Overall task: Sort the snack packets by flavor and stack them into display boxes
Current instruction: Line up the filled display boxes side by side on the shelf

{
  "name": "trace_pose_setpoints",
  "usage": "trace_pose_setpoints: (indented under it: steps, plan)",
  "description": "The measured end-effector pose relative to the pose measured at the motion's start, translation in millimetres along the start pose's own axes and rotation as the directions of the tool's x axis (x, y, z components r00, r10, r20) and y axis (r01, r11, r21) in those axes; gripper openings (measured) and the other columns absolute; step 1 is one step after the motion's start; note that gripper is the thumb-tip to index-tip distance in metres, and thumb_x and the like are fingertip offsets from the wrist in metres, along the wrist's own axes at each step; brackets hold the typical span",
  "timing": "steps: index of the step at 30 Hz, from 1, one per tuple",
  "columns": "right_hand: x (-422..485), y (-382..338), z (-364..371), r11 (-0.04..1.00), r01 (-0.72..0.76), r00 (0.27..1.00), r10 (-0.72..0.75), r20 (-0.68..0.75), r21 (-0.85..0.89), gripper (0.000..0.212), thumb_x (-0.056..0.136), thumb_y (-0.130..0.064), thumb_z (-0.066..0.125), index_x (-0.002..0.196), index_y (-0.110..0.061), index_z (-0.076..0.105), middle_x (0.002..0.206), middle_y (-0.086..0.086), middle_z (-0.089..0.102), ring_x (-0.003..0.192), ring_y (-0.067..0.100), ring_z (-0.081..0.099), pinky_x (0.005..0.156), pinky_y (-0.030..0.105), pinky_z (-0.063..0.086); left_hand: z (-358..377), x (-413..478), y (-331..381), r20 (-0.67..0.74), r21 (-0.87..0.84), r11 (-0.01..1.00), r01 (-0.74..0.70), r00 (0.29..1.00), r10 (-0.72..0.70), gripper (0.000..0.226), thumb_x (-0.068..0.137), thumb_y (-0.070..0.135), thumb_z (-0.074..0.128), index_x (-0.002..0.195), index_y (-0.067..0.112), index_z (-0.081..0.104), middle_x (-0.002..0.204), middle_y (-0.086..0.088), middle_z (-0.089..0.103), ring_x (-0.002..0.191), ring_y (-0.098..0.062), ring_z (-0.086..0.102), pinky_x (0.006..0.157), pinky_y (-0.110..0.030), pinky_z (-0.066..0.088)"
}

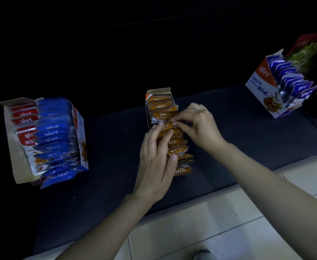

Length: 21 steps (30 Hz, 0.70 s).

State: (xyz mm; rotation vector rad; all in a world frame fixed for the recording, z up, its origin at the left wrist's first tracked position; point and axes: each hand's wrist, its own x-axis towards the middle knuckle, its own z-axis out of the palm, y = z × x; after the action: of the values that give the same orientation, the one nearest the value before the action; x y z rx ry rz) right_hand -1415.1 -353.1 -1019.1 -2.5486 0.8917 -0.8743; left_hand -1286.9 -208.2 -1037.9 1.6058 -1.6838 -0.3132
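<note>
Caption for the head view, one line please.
Left hand rests on the row of orange packets in the middle box while the right hand pinches one.

desk (116,184): dark, matte, spans left to right
floor (229,222): pale tiles, below desk's near edge
large bags (307,51): red-green print, far right, blurred
grey object (202,255): bottom edge, unclear

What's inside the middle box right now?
Only orange packets, one row spilling out the front. The left hand and right hand cover its middle; the floor of the box is hidden.
</note>
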Motion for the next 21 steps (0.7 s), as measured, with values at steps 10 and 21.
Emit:
trace_pose_setpoints:
  steps: [10,21]
  plan:
    - [-24,-3,-1,0.797,-0.395,0.918,0.341,0.2,0.456,0.022,0.094,-0.015,0.061,0.113,-0.019,0.07,0.113,0.0,0.066,0.109,0.011,0.06,0.093,0.039,0.052,7,4,-3,0.158,-0.32,0.867,0.382,0.924,-0.349,0.088,0.084,0.064,0.033,0.151,0.033,-0.015,0.162,0.009,-0.007,0.149,-0.01,-0.005,0.12,-0.049,0.007]
    - [-48,-42,5,0.537,-0.547,0.83,0.45,0.329,0.643,0.069,0.092,-0.067,0.03,0.153,-0.041,0.011,0.16,-0.021,0.01,0.146,-0.004,0.01,0.123,0.043,0.012,5,13,0,0.153,-0.296,0.888,0.353,0.935,-0.321,0.08,0.086,0.065,0.026,0.147,0.042,-0.02,0.157,0.018,-0.023,0.143,0.0,-0.023,0.12,-0.049,-0.006]
